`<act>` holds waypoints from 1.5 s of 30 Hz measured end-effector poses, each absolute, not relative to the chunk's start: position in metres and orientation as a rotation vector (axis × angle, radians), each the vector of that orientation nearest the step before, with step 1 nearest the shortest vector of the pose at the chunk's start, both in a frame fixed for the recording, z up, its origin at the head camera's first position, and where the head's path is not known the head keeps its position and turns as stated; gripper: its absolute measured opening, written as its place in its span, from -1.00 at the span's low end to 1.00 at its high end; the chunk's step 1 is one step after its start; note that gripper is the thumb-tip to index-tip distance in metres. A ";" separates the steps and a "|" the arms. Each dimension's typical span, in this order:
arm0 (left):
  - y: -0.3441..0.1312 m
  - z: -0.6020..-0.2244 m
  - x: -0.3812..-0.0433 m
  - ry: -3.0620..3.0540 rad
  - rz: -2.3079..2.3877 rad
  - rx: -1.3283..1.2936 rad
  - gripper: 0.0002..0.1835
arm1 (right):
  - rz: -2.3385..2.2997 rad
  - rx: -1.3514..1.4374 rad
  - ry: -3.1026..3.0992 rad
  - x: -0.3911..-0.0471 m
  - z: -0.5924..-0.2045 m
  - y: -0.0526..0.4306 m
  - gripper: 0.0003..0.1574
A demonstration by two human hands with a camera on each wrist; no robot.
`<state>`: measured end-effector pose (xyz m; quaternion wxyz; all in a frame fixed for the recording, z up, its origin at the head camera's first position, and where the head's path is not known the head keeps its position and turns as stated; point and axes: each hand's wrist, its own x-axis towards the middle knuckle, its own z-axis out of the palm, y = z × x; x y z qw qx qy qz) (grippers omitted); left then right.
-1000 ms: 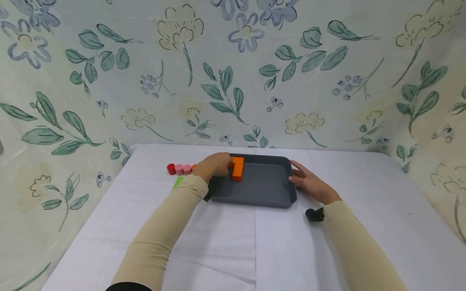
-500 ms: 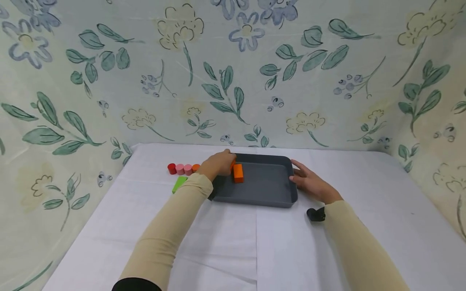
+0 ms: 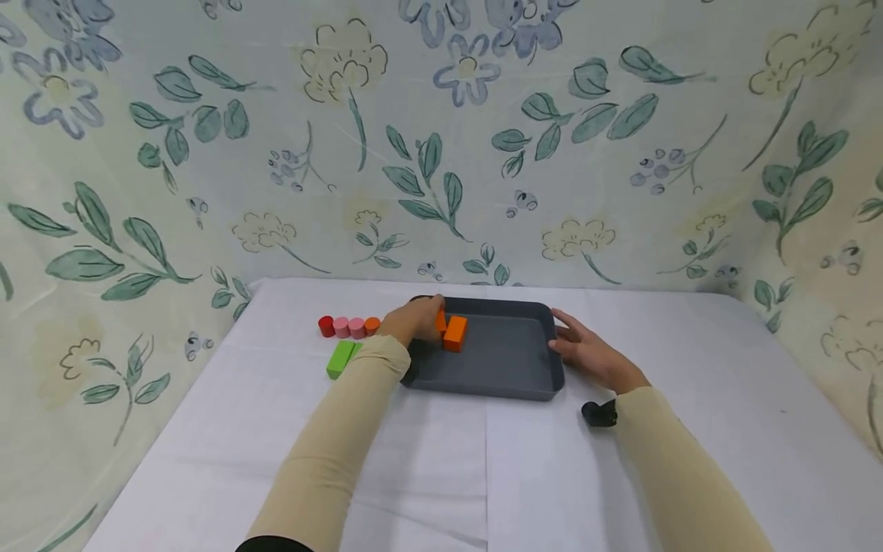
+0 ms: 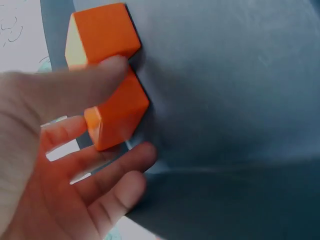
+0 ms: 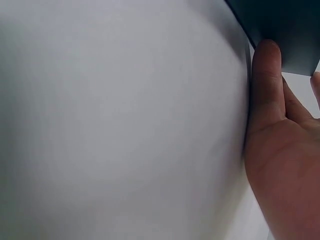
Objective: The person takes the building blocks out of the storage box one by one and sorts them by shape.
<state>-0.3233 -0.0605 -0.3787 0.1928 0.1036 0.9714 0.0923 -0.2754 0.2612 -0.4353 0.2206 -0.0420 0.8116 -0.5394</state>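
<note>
A dark grey rectangular tray point(image 3: 503, 353) lies on the white-covered table. My left hand point(image 3: 414, 318) reaches over its left end and pinches an orange block point(image 4: 122, 115) between thumb and fingers. Right beside that block is a second orange block point(image 3: 455, 334), which shows in the left wrist view above the thumb. At the tray's right side my right hand point(image 3: 589, 354) rests with its fingers extended. Its thumb point(image 5: 267, 65) lies against the tray's outer wall in the right wrist view.
Left of the tray stand a red cylinder point(image 3: 326, 326), two pink cylinders point(image 3: 349, 328) and an orange cylinder point(image 3: 372, 326) in a row. Green blocks point(image 3: 340, 359) lie in front of them, partly behind the left sleeve. A patterned cloth point(image 3: 441, 153) hangs behind the table.
The left hand has shifted slightly right with the orange block, which no longer lies across the other's far end. The other orange block has turned a little. More green shows; the right hand stays put.
</note>
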 end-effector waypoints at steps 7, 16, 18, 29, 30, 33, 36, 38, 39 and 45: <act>-0.062 -0.387 -0.327 2.764 0.264 0.289 -0.32 | -1.469 -0.135 2.260 -0.274 -0.435 0.258 0.03; -0.070 -0.381 -0.327 2.759 0.331 0.432 -0.35 | -1.478 -0.120 2.267 -0.275 -0.434 0.259 0.03; -0.072 -0.376 -0.325 2.758 0.356 0.449 -0.35 | -1.486 -0.119 2.260 -0.276 -0.436 0.260 0.03; -0.110 -0.339 -0.300 2.783 0.548 0.585 -0.29 | -1.494 -0.137 2.243 -0.277 -0.436 0.262 0.03; -0.114 -0.336 -0.297 2.780 0.558 0.584 -0.30 | -1.495 -0.133 2.242 -0.277 -0.436 0.263 0.03; -0.127 -0.327 -0.290 2.760 0.594 0.546 -0.30 | -1.501 -0.132 2.232 -0.278 -0.436 0.261 0.03; -0.139 -0.319 -0.282 2.717 0.676 0.494 -0.29 | -1.511 -0.132 2.225 -0.277 -0.437 0.261 0.03; -0.146 -0.314 -0.277 2.691 0.739 0.468 -0.27 | -1.508 -0.134 2.226 -0.277 -0.437 0.261 0.04; -0.150 -0.312 -0.274 2.683 0.770 0.465 -0.26 | -1.505 -0.136 2.229 -0.277 -0.437 0.261 0.04; -0.182 -0.309 -0.250 2.761 0.777 0.596 -0.26 | -1.505 -0.156 2.224 -0.277 -0.435 0.260 0.04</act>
